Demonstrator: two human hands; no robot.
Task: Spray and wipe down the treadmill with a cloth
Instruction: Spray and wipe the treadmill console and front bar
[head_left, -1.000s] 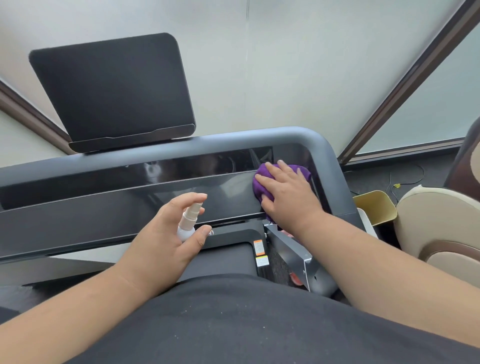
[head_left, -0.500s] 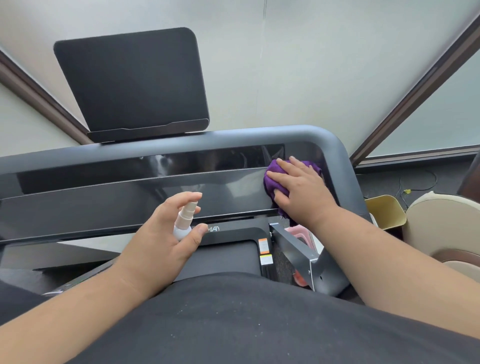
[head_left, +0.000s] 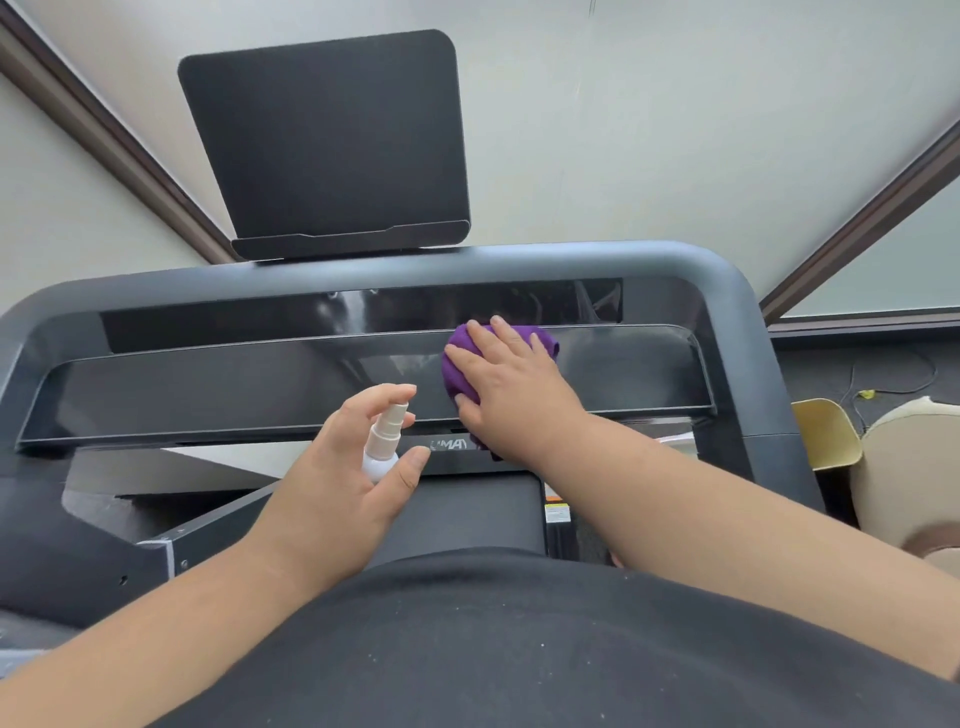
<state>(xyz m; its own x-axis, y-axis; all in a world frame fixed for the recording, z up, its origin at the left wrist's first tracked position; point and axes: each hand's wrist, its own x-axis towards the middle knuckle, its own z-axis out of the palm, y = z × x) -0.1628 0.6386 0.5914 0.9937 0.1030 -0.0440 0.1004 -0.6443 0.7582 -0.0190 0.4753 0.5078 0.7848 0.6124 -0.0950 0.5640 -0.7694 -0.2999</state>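
Observation:
The treadmill's dark glossy console panel (head_left: 208, 384) stretches across the middle of the view under a grey rounded frame (head_left: 727, 280). A bunched purple cloth (head_left: 460, 371) lies on the panel right of centre. My right hand (head_left: 511, 395) presses flat on the cloth with fingers spread. My left hand (head_left: 337, 478) holds a small white spray bottle (head_left: 383, 439) upright in front of the panel, index finger over the nozzle, thumb at the bottle's side. The black belt (head_left: 467, 514) shows below the console.
A black tablet holder (head_left: 327, 140) rises behind the console. To the right stand a yellow bin (head_left: 826, 434) and a beige chair (head_left: 914, 467), with a cable on the dark floor. Frosted window panes and brown frames fill the background.
My right hand has slid the purple cloth leftward along the console panel, away from the right corner. My left hand still holds the bottle in much the same place.

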